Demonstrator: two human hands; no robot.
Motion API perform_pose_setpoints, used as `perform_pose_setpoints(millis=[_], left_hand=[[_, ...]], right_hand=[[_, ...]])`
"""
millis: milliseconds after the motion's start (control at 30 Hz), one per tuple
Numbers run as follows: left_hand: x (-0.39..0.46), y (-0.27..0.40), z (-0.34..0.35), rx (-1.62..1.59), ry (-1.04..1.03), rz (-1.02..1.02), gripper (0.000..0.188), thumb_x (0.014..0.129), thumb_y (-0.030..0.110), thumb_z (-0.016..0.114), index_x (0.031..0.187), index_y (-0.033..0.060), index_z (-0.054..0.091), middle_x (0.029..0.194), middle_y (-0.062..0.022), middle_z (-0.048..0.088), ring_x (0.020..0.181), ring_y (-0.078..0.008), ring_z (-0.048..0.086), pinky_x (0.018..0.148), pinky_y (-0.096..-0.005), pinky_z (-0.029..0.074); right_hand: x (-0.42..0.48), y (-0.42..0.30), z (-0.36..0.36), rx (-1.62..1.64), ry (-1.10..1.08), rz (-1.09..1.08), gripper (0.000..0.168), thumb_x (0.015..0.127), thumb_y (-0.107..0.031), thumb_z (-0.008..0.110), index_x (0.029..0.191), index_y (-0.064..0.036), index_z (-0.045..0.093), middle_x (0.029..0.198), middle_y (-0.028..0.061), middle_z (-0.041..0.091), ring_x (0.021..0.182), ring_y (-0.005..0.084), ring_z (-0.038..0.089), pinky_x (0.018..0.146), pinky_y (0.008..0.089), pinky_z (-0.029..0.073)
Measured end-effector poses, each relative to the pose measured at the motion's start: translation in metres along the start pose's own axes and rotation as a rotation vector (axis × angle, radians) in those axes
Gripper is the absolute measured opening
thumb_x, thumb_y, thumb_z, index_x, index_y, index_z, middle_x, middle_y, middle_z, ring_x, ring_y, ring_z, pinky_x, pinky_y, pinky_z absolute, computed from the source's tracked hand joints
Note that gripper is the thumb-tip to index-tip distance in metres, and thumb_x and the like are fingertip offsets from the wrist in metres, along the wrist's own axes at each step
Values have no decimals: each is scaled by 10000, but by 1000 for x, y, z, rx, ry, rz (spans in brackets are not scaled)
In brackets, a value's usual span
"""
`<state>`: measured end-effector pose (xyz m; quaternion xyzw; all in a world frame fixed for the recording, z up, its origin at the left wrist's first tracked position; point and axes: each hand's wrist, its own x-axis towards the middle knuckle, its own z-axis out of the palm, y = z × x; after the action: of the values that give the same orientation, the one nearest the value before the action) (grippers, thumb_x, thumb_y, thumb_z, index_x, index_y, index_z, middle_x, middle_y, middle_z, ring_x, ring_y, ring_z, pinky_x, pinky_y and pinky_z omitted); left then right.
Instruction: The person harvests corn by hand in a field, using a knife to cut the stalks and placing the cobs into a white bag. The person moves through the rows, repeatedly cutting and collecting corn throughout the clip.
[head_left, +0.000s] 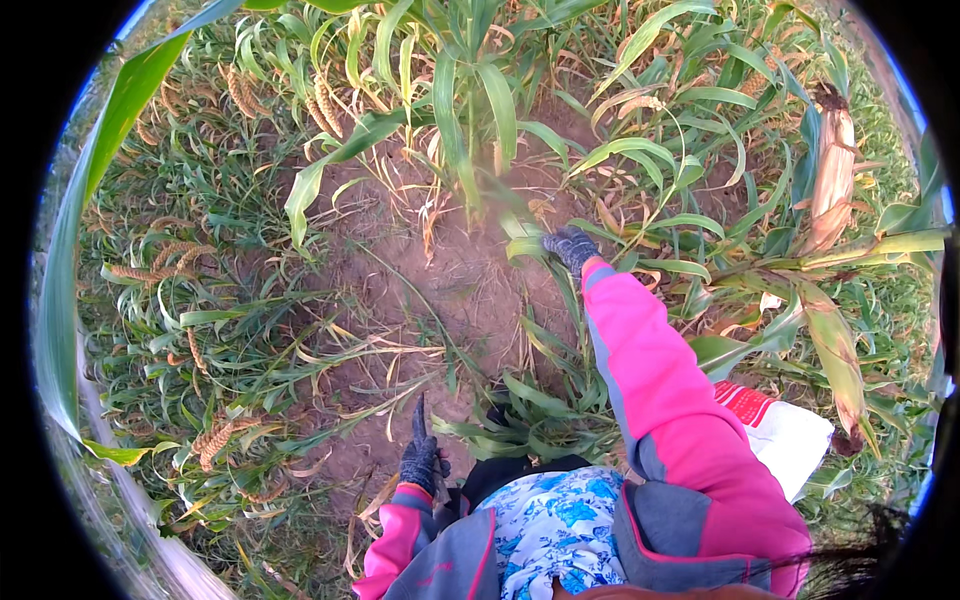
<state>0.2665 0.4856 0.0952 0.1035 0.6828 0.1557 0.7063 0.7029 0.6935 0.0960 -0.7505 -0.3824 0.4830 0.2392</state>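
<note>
My right hand, in a dark knitted glove, reaches forward with its fingers against the green leaf blades of a plant. The back of the hand hides whether those fingers are closed on a leaf. Close to my body is my left hand, gloved alike, with one long dark finger pointing forward over the soil. Its other fingers are curled, and their grip is hidden. Cut or bent green stalks and leaves lie between the hands near my legs. Ahead stands a tall green corn plant, partly blurred.
Millet with drooping seed heads grows thickly on the left. Dry-husked corn ears and a stalk jut in from the right, above a white sack with red print. A long leaf arches at the left rim. Bare soil lies ahead.
</note>
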Motion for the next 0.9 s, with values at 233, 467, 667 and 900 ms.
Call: perform_pose_setpoints(millis=[233, 467, 667, 900], left_hand=[[-11, 63, 62, -51, -227, 129, 203, 861, 282, 550, 904, 97, 479, 653, -74, 568, 449, -189, 512, 400, -301, 421], [-32, 91, 120, -49, -420, 196, 197, 864, 279, 555, 901, 98, 485, 657, -73, 569, 464, -177, 510, 409, -289, 414], [-62, 80, 166, -58, -456, 91, 222, 856, 316, 555, 922, 106, 519, 639, -59, 572, 463, -175, 509, 403, -295, 405], [-118, 43, 241, 164, -788, 33, 273, 872, 354, 517, 937, 90, 539, 659, -48, 581, 479, -151, 501, 437, -270, 403]], right_hand=[[-94, -29, -16, 374, -268, -84, 330, 785, -187, 634, 1067, -23, 584, 820, 35, 609, 753, 122, 555, 691, 261, 445], [-169, -26, -54, 326, -245, -283, 332, 868, -211, 551, 1143, -26, 525, 962, 53, 606, 829, 107, 560, 746, 265, 451], [-226, -55, -79, -106, -153, -424, 453, 746, -117, 680, 1159, -23, 518, 923, 26, 600, 823, 105, 543, 763, 262, 446], [-258, -35, -124, 588, -62, -411, 297, 769, -81, 646, 1044, -46, 542, 909, 18, 574, 805, 87, 547, 717, 238, 455]])
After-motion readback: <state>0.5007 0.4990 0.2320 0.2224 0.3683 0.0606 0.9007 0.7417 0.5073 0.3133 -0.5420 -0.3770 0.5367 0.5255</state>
